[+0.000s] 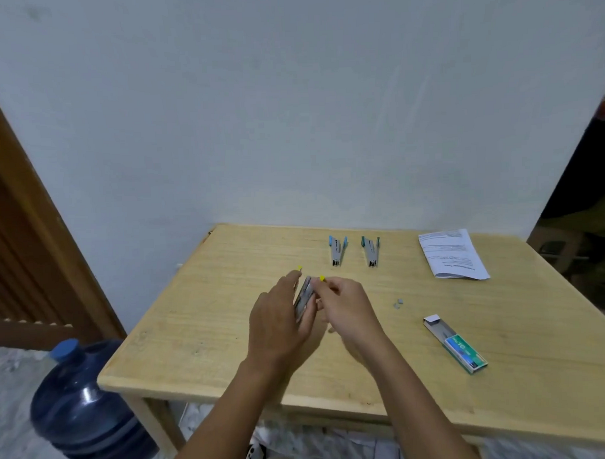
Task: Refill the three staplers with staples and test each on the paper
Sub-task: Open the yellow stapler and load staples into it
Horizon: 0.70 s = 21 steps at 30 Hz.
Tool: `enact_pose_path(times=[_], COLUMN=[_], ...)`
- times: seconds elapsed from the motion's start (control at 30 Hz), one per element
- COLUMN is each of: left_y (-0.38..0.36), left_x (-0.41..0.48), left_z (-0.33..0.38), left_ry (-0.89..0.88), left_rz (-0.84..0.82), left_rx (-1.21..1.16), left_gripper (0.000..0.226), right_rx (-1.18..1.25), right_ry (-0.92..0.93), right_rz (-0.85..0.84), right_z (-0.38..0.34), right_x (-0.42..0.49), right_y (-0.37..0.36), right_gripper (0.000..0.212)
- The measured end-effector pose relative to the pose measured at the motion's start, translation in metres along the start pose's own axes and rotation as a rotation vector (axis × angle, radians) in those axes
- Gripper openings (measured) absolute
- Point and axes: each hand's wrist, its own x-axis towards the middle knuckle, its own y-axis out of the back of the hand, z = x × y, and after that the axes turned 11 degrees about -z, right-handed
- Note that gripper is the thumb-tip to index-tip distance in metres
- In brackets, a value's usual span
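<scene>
"So, where is the yellow stapler [304,298]?"
"Up off the table [229,335], held between both hands above its middle. It is opened out, with its yellow tips pointing away. The left hand [275,323] cradles it from the left, its grip wrapped along the metal body."
"And the right hand [346,308]?"
"Its grip is curled, fingertips pinching the stapler at the right-side yellow tip."
"The other 2?"
"The blue stapler [337,250] and the teal stapler [371,251] lie side by side, not touching, toward the table's far edge. Both are splayed open."
"Paper?"
"The paper [451,255] lies at the far right, printed side up. The staple box [454,342] lies nearer on the right, tray slid partly out. A few loose staples [398,303] sit between it and the hands."
"Anything else?"
"A blue water jug [84,408] stands on the floor left of the table, by a wooden door [27,256]."
</scene>
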Motion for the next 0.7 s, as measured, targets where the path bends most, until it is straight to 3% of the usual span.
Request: enact_pose_path(times=[0.1,0.23,0.37,0.53,0.7], left_y=[0.007,0.017,0.028,0.025,0.014], left_x=[-0.004,-0.005,-0.007,-0.011,-0.013], left_z=[0.018,0.034,0.047,0.062,0.08], left_ry=[0.091,0.26,0.224,0.172,0.158], left_rz=[-0.071,-0.177,-0.29,-0.246,-0.166], left_rx=[-0.3,-0.751,-0.8,-0.748,-0.772], left_gripper=[0.053,0.034,0.014,0.012,0.015], right_rx=[0.097,0.167,0.181,0.104,0.086], right_ry=[0.052,0.125,0.185,0.237,0.193], right_rz=[-0.008,-0.083,-0.091,0.081,0.127], right_z=[-0.001,-0.001,0.001,0.001,-0.002], right_x=[-0.013,-0.027,-0.041,-0.052,-0.058], right_y=[0.011,0.028,0.036,0.037,0.029], right_gripper=[0.029,0.021,0.021,0.031,0.036])
